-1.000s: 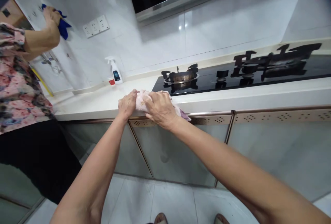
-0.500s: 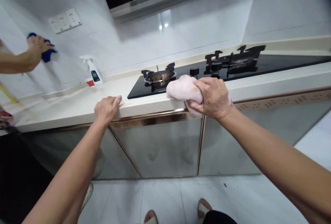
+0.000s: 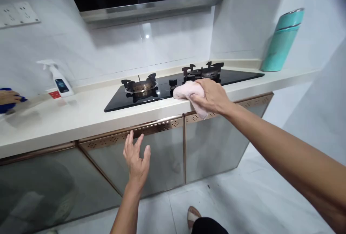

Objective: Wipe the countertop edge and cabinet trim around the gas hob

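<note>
A pale pink cloth (image 3: 189, 90) is bunched in my right hand (image 3: 212, 96), whose fingers are wrapped round it. It lies at the front edge of the black gas hob (image 3: 162, 86), over the edge of the white countertop (image 3: 89, 115), and part of it hangs down. My left hand (image 3: 137, 160) holds nothing; its fingers are spread in the air in front of the cabinet doors (image 3: 159, 154), below the counter edge. Two burners with black pan supports stand on the hob, the left burner (image 3: 142, 87) and the right burner (image 3: 202, 72).
A white spray bottle (image 3: 61, 81) stands beside a small red-and-white item (image 3: 54, 93) on the left. At the far left, another person's hand (image 3: 9, 97) holds a blue cloth (image 3: 4, 107). A turquoise container (image 3: 282, 43) stands right of the hob. Overhead hangs the range hood (image 3: 151, 5).
My left hand has lifted off the countertop and moved in front of the cabinets. The view has turned right, bringing in the turquoise container. The pink cloth stays in my right hand.
</note>
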`<state>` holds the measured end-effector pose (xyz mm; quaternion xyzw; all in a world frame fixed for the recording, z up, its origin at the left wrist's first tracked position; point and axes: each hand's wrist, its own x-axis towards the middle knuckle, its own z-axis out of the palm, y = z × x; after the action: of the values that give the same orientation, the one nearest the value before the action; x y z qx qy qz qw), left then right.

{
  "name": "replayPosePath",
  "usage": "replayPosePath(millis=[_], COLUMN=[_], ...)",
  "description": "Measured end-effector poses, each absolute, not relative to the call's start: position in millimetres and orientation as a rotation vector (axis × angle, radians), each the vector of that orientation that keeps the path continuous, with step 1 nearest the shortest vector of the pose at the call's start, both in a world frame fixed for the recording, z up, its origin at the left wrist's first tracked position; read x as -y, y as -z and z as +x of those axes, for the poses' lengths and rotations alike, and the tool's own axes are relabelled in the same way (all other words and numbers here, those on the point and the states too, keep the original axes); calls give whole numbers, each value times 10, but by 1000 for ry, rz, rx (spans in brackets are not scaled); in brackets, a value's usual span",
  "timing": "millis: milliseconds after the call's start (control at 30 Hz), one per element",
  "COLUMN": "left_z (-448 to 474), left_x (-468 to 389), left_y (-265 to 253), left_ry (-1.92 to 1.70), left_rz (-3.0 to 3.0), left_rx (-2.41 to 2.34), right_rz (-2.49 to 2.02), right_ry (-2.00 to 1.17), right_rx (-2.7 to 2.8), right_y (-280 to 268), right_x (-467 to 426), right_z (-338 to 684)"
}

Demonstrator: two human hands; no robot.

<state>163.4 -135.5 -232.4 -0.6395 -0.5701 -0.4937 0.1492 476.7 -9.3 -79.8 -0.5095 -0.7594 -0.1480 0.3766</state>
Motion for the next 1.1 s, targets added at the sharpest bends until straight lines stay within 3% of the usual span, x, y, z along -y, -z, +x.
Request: replayPosePath(millis=[700, 900, 1100], left_z=[1535, 1418, 1421], left_x=[1041, 1140, 1213], left_y=[2650, 2692, 2757], left_ry=[1208, 1167, 1191], left_rz=[-1840, -1890, -1917], left_rx=[1700, 1745, 1827], right_rz=[-907, -980, -1173], right_ry=[696, 624, 736], right_rx=[2134, 2228, 1407], right_y=[938, 1184, 1735], right_x=[439, 201, -145], right_z=[3223, 3892, 5018])
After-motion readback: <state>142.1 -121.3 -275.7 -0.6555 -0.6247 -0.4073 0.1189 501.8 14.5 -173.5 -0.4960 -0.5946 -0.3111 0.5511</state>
